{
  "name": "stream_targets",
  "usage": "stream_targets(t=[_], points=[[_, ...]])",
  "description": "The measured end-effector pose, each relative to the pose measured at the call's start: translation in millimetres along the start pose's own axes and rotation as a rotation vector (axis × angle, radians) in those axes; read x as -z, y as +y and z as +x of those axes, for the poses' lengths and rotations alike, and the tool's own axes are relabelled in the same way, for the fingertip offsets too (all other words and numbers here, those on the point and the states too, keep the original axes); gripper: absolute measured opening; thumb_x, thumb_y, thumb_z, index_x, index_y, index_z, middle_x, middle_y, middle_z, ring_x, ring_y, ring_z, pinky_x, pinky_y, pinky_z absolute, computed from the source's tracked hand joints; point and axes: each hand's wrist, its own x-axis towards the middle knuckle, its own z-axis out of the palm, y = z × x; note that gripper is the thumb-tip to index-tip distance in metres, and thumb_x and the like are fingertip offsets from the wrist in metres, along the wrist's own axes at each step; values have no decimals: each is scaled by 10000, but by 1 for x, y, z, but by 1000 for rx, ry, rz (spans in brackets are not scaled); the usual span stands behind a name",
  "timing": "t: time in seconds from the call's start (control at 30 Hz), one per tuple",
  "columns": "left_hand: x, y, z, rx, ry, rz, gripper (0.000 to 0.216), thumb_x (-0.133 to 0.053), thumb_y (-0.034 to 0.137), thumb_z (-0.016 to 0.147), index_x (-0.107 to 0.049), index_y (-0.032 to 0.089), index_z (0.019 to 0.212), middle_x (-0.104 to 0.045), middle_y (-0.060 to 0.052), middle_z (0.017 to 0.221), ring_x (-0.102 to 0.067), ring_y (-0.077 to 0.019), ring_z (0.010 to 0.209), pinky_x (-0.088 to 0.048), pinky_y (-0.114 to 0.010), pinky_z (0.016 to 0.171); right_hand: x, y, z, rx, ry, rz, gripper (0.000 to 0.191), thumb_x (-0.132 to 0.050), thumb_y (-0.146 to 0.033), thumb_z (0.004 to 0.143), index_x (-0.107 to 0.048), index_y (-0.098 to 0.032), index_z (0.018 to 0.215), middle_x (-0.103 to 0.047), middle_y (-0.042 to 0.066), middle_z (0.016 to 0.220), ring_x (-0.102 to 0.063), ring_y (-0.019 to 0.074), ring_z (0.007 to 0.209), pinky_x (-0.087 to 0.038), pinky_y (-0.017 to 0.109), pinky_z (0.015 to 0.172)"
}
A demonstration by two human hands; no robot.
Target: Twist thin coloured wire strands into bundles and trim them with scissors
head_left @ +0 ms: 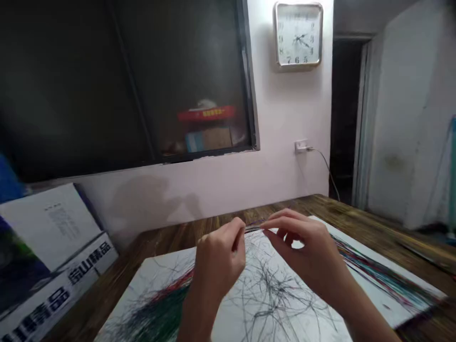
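Observation:
My left hand [219, 259] is closed in a pinch, with the ends of a few thin dark strands [252, 229] at its fingertips. Across from it, my right hand [301, 249] pinches the other end of these strands between thumb and fingers. The strands stretch over the short gap between both hands, just above a white board [228, 313]. Loose dark strands [274, 289] lie tangled on the board below. Left of them is a dense green, red and dark pile of strands [164, 304], partly behind my left forearm. What the strands are made of I cannot tell.
A long multicoloured bundle of strands [381, 266] lies along the board's right side. The board rests on a wooden table [160, 242]. Printed boxes [53, 237] stand at the left. Behind are a dark window [124, 85], a wall clock [298, 35] and a plugged-in cable [326, 164].

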Motion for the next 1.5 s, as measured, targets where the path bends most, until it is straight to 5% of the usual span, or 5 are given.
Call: stream_targets(t=[0.13,0.53,0.83,1.17,1.5], points=[[-2,2,-1,-151,53,80,140,-457,122,827,-549,205,763,-557,39,600,-500,-118,484,-344,-240,475,-6,11,4,-11,-74,7,232,-579,-71,782,-678,-175,964,-640,46,995,-534,64,546,-457,208,471],[-3,6,-3,-280,99,-21,174,-451,73,822,-583,180,782,-582,25,616,-501,-113,493,-370,-250,479,-11,14,5,-51,-59,75,111,-582,-91,814,-625,-185,773,-574,-36,646,-500,70,534,-405,215,496],[10,20,-5,-56,102,-496,134,-506,128,841,-568,164,727,-446,52,538,-361,-64,451,-291,-202,424,-16,11,1,345,116,105,173,-526,-1,819,-608,-151,847,-632,39,799,-595,108,711,-503,238,609],[11,27,-3,411,-148,-1110,150,-550,245,804,-577,167,679,-347,59,503,-241,-63,434,-183,-196,373,-25,26,-3,665,315,64,365,-540,94,726,-640,-161,968,-662,61,854,-644,145,744,-542,254,569],[2,19,-5,-239,228,-109,120,-493,84,835,-561,177,800,-542,48,568,-416,-74,430,-331,-227,467,-10,21,7,-21,-72,559,123,-604,-171,840,-719,-180,882,-693,63,864,-616,107,610,-547,254,545]])
